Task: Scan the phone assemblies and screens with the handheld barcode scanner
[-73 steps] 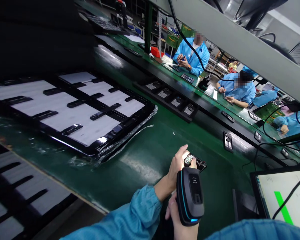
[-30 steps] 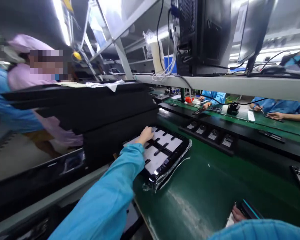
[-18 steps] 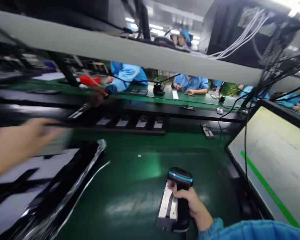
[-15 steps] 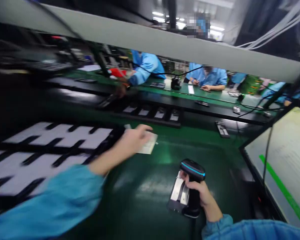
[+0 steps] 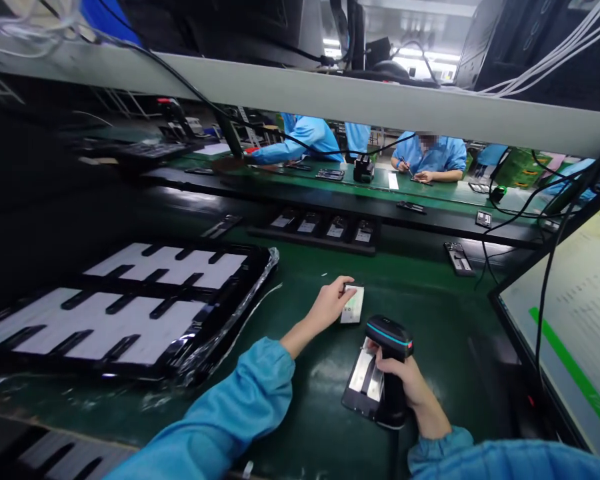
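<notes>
My left hand is closed on the edge of a flat white phone battery with a printed label, over the green bench top. My right hand is wrapped round the handle of a black barcode scanner, whose head shows a blue light strip. Just left of the scanner handle is an open phone housing with a silver inside, partly hidden by the scanner and my fingers. Whether my right hand also touches the housing, I cannot tell.
A black tray of white flat pieces lies at left. Behind stands a dark rack with several phone housings. Another housing lies near the monitor at right. Co-workers in blue sleeves sit across the bench, beneath a grey beam.
My left hand has moved right with the battery, away from the tray and closer to the scanner. My right hand keeps its hold on the scanner. The camera view has shifted left.
</notes>
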Demonstrator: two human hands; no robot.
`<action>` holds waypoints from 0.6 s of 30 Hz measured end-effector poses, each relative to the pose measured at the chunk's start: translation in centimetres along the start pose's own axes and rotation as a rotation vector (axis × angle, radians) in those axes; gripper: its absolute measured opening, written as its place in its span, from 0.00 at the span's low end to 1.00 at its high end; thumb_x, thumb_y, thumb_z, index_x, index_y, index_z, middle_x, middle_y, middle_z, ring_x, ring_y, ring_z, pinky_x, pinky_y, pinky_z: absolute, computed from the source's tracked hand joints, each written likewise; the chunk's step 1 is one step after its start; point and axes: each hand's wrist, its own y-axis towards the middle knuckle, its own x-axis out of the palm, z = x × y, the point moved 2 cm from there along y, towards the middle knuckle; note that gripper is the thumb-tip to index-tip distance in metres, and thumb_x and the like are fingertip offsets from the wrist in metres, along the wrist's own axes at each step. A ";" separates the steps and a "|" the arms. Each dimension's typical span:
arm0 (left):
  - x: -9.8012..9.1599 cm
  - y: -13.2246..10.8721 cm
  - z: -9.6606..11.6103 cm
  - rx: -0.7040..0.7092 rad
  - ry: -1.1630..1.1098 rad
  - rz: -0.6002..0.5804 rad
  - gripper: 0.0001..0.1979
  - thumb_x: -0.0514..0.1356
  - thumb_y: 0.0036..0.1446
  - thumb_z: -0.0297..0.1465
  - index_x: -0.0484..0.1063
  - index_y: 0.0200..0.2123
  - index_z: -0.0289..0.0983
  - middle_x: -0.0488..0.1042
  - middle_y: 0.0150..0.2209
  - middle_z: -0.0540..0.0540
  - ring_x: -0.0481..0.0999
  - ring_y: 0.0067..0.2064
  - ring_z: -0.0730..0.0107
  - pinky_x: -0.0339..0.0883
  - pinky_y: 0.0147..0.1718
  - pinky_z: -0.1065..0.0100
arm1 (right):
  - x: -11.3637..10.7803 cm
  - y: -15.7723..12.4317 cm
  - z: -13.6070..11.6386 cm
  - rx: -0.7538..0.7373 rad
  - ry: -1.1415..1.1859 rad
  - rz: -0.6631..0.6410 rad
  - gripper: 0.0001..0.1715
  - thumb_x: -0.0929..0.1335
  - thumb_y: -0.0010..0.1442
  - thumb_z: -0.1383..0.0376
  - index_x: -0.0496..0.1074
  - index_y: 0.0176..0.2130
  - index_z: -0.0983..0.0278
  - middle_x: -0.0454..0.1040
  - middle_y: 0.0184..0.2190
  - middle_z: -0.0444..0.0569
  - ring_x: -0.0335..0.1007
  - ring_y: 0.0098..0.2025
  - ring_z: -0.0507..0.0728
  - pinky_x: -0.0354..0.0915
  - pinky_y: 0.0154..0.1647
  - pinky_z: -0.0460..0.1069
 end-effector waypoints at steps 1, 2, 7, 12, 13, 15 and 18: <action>0.2 -0.6 -0.1 -0.014 -0.050 -0.031 0.18 0.56 0.61 0.38 0.70 0.51 0.36 0.74 0.28 0.50 0.75 0.31 0.67 0.67 0.32 0.68 | -0.2 0.1 -0.2 -0.003 0.018 0.005 0.16 0.76 0.42 0.64 0.80 0.35 0.63 0.82 0.40 0.49 0.73 0.47 0.64 0.63 0.52 0.56; 0.7 -1.4 -0.1 -0.026 -0.112 -0.077 0.18 0.56 0.61 0.39 0.69 0.51 0.36 0.75 0.30 0.49 0.76 0.32 0.66 0.68 0.33 0.68 | -0.4 0.2 -0.5 -0.013 0.042 0.016 0.15 0.76 0.45 0.64 0.80 0.37 0.64 0.82 0.44 0.50 0.72 0.51 0.65 0.62 0.57 0.57; 4.9 -6.6 0.7 -0.040 -0.282 -0.366 0.17 0.58 0.60 0.37 0.70 0.51 0.37 0.76 0.41 0.45 0.77 0.35 0.67 0.71 0.34 0.67 | -2.4 1.9 -1.3 -0.059 0.164 0.085 0.18 0.74 0.50 0.60 0.80 0.41 0.66 0.79 0.54 0.54 0.68 0.60 0.66 0.56 0.68 0.59; 5.5 -9.4 1.5 0.174 -0.015 -0.276 0.14 0.59 0.60 0.35 0.74 0.49 0.41 0.71 0.54 0.41 0.69 0.58 0.56 0.64 0.58 0.55 | -3.4 3.2 -1.2 -0.032 0.206 0.114 0.25 0.76 0.48 0.61 0.78 0.46 0.67 0.78 0.54 0.56 0.68 0.61 0.65 0.56 0.69 0.60; 5.4 -10.1 1.2 0.186 0.045 -0.258 0.17 0.60 0.60 0.34 0.72 0.52 0.41 0.68 0.58 0.40 0.63 0.63 0.52 0.58 0.63 0.51 | -3.4 2.8 -1.3 -0.035 0.209 0.126 0.25 0.77 0.48 0.61 0.78 0.46 0.66 0.79 0.54 0.56 0.68 0.62 0.65 0.56 0.69 0.60; 5.7 -12.1 0.5 0.127 0.126 -0.223 0.26 0.59 0.60 0.34 0.64 0.61 0.41 0.60 0.66 0.38 0.51 0.70 0.47 0.47 0.67 0.44 | -3.6 1.1 -1.2 -0.048 0.208 0.159 0.25 0.77 0.48 0.61 0.78 0.47 0.65 0.77 0.56 0.54 0.65 0.64 0.65 0.53 0.71 0.60; 7.6 -16.3 -0.6 -0.045 0.076 -0.162 0.36 0.54 0.63 0.35 0.41 0.71 0.43 0.49 0.71 0.38 0.43 0.72 0.47 0.43 0.68 0.40 | -3.4 -3.6 -0.4 -0.013 0.123 0.208 0.29 0.78 0.49 0.59 0.76 0.51 0.60 0.75 0.59 0.52 0.61 0.66 0.67 0.50 0.71 0.63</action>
